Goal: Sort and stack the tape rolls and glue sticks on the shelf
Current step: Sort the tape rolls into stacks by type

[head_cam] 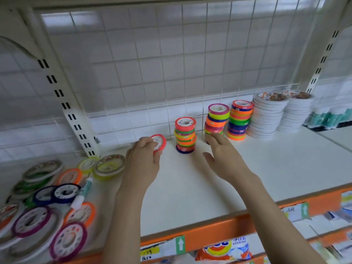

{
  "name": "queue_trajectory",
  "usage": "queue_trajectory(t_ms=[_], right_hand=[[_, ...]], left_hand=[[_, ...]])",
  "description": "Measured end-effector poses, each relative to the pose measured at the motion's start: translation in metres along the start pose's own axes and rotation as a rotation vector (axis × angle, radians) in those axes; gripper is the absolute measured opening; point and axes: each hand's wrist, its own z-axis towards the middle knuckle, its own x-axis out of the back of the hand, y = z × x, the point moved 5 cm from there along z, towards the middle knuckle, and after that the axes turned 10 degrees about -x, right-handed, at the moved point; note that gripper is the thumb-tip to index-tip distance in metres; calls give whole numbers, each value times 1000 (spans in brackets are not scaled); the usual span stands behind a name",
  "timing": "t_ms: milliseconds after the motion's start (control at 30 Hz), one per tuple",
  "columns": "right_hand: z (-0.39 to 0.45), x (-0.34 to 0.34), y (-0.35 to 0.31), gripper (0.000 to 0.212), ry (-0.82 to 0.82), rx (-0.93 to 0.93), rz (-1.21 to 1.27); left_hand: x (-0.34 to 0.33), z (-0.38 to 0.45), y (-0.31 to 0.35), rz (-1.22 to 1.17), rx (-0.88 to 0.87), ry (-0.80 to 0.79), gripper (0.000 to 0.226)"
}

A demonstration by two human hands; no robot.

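Shelf board (pixel 266 159) looks matt white, tape rolls (pixel 185 135) by the left hand (pixel 143 159) glossy neon plastic, wire grid (pixel 171 63) painted metal.

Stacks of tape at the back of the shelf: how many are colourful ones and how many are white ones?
Colourful tape stacks: 3, the short stack, the middle stack at the right hand, and the tall stack.
White tape stacks: 2, one and another.
Total: 5 stacks.
The left hand holds one more red roll.
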Motion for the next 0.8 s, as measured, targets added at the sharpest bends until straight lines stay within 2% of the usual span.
queue_trajectory(t_ms=[100,267,400,567,800], right_hand=[[-18,-15,24,51,-97,-48,-63],[-21,-28,48,41,-96,-165,13],[-18,-31,49,40,-76,-156,-4],[-16,-32,52,42,-73,-152,7],[-18,-32,53,42,-70,-137,21]], left_hand=[[1,30,16,24,-53,-3,29],[1,74,39,77,-127,-43,31],[-6,98,51,111,-143,-114,30],[-21,108,60,195,-144,-277,30],[-27,111,65,208,-129,-325,32]])
